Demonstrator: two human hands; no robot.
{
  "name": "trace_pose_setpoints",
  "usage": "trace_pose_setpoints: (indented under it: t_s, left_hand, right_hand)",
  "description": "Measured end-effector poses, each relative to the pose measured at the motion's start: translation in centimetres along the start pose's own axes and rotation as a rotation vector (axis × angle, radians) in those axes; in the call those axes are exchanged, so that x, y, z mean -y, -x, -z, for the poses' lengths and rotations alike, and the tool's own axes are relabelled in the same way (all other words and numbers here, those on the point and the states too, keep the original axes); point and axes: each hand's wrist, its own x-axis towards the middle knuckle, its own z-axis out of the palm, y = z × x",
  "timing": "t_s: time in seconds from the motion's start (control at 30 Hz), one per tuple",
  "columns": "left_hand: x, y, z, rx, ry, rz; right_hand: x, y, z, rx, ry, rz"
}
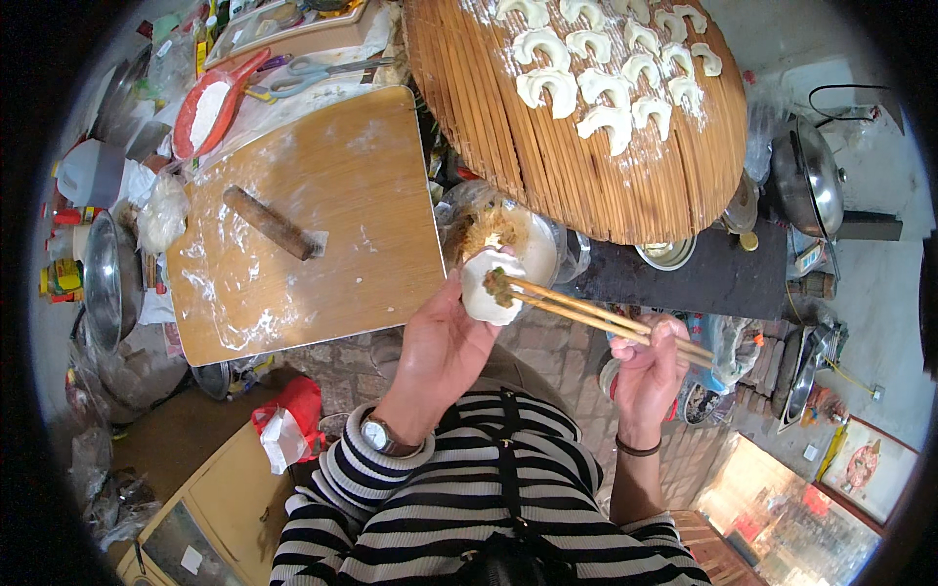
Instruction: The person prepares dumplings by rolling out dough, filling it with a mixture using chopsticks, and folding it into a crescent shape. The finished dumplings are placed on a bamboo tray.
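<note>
My left hand (448, 340) holds a round white dough wrapper (484, 304) spread over its fingers, with a lump of minced filling (500, 287) on it. The tips of a pair of wooden chopsticks (586, 311) touch the filling. My right hand (652, 366) grips the chopsticks near their far ends. Just beyond the wrapper stands a bowl of filling (495, 223), partly hidden by my left hand. Rows of crescent-shaped dumplings (604, 88) lie on a floured round slatted wooden board (586, 190). A short rolling pin (271, 220) rests on a floured rectangular board (330, 190) at the left.
Scissors (304, 77) and a red scoop with flour (209, 117) lie behind the rectangular board. A metal bowl (110, 282) stands at far left. A lidded metal pan (810, 176) is at right, beyond a dark tabletop (696, 278). A red bag (293, 417) is below left.
</note>
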Motion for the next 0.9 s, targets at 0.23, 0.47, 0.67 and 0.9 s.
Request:
trace_pose_setpoints:
  t_s: [0.23,0.47,0.67,0.9]
  left_hand:
    - [0.3,0.1,-1.1,0.024,0.125,-0.045]
    - [0.2,0.1,-0.3,0.068,0.116,-0.04]
    - [-0.5,0.3,0.5,0.101,0.085,-0.08]
    - [-6.0,1.3,2.9,0.04,0.021,-0.334]
  right_hand:
    - [1.1,1.8,-0.3,0.219,0.363,0.307]
    - [3.0,1.4,-1.6,0.195,0.25,0.262]
    - [-0.2,-0.8,0.7,0.099,-0.119,0.043]
    - [-7.3,-2.2,2.3,-0.051,0.25,0.005]
